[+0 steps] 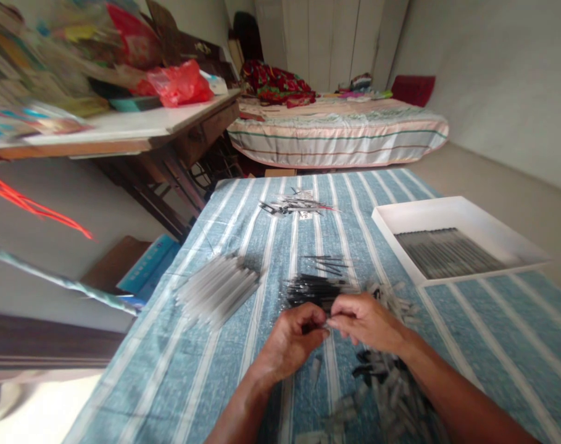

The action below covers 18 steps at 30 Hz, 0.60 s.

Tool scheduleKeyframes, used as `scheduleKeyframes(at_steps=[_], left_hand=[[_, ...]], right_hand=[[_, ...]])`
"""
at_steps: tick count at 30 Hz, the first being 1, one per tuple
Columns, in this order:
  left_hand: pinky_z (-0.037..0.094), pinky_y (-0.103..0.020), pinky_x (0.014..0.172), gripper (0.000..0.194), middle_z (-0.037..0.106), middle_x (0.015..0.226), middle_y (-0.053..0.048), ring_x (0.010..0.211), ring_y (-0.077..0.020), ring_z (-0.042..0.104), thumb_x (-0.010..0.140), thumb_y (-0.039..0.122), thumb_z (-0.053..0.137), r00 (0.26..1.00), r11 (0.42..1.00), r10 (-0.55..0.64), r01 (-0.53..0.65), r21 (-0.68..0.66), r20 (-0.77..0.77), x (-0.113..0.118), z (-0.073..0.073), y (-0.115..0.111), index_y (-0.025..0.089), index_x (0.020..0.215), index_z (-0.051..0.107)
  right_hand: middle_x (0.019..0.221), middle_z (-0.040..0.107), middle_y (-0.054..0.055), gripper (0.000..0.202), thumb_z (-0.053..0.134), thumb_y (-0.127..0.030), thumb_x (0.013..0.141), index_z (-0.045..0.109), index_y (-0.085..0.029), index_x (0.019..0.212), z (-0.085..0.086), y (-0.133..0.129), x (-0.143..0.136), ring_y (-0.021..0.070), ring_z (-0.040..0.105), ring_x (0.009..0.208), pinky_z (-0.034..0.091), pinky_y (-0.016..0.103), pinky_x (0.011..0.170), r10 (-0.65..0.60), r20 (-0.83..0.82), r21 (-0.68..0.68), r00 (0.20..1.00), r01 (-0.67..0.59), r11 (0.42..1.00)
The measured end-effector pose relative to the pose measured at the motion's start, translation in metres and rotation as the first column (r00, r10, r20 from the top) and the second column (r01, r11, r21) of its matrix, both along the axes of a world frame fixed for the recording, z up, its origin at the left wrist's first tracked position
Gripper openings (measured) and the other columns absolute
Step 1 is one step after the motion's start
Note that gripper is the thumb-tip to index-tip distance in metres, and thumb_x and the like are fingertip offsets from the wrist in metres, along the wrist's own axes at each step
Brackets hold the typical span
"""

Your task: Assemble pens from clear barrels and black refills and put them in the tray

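My left hand (293, 339) and my right hand (369, 322) meet fingertip to fingertip above the blue striped cloth. Both are closed in a pinch around something small, mostly hidden by the fingers. Just beyond them lies a pile of thin black sticks (311, 290), like pen parts, with several loose ones farther off. Small clear and whitish pieces (395, 302) are scattered beside my right hand. A larger heap of clear and black pieces (394, 388) lies under my right forearm. To the left rests a bundle of pale translucent tubes (220, 288), blurred.
A white open box (486, 237) with a row of dark sticks stands at the right. Farther back lies a small pile of dark and clear pieces (296, 205). A cluttered side table (123, 132) is at the left, and a bed (340, 135) stands beyond the cloth.
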<state>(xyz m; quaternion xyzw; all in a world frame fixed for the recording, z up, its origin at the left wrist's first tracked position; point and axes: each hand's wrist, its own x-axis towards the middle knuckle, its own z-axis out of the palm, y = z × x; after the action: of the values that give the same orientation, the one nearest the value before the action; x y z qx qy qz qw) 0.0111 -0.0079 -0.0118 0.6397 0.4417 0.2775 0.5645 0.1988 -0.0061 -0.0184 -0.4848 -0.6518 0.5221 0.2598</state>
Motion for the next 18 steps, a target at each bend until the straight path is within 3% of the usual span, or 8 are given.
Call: scheduleKeyframes(at_steps=[4, 10, 18], left_hand=[[0.035, -0.022, 0.057, 0.007, 0.054, 0.067, 0.002, 0.063, -0.0115, 0.046, 0.074, 0.020, 0.061, 0.999, 0.998, -0.041, 0.042, 0.036, -0.022, -0.002, 0.000, 0.002, 0.014, 0.078, 0.061], [0.039, -0.026, 0.067, 0.019, 0.059, 0.076, -0.002, 0.073, -0.0152, 0.052, 0.084, 0.023, 0.052, 0.967, 0.972, -0.160, 0.189, 0.143, -0.196, -0.010, 0.011, 0.007, 0.015, 0.081, 0.068], [0.033, -0.022, 0.057, 0.006, 0.052, 0.065, 0.002, 0.061, -0.0114, 0.046, 0.077, 0.017, 0.057, 0.967, 0.984, -0.080, 0.115, 0.137, -0.242, -0.008, 0.007, 0.005, 0.015, 0.071, 0.059]], right_hand=[[0.051, 0.057, -0.005, 0.027, 0.052, -0.036, 0.087, 0.055, -0.018, 0.067, -0.001, 0.001, 0.001, 0.0070, 0.051, 0.038, 0.035, 0.016, 0.037, 0.013, 0.016, 0.039, 1.000, -0.014, 0.999], [0.052, 0.055, -0.005, 0.028, 0.050, -0.036, 0.087, 0.053, -0.017, 0.067, 0.000, 0.002, 0.004, 0.0069, 0.051, 0.039, 0.035, 0.015, 0.038, -0.012, -0.014, 0.059, 1.000, 0.013, 0.998], [0.050, 0.056, -0.005, 0.032, 0.051, -0.038, 0.087, 0.048, -0.019, 0.062, -0.002, 0.002, 0.002, 0.0070, 0.048, 0.036, 0.033, 0.017, 0.036, -0.019, 0.010, 0.029, 1.000, 0.018, 0.999]])
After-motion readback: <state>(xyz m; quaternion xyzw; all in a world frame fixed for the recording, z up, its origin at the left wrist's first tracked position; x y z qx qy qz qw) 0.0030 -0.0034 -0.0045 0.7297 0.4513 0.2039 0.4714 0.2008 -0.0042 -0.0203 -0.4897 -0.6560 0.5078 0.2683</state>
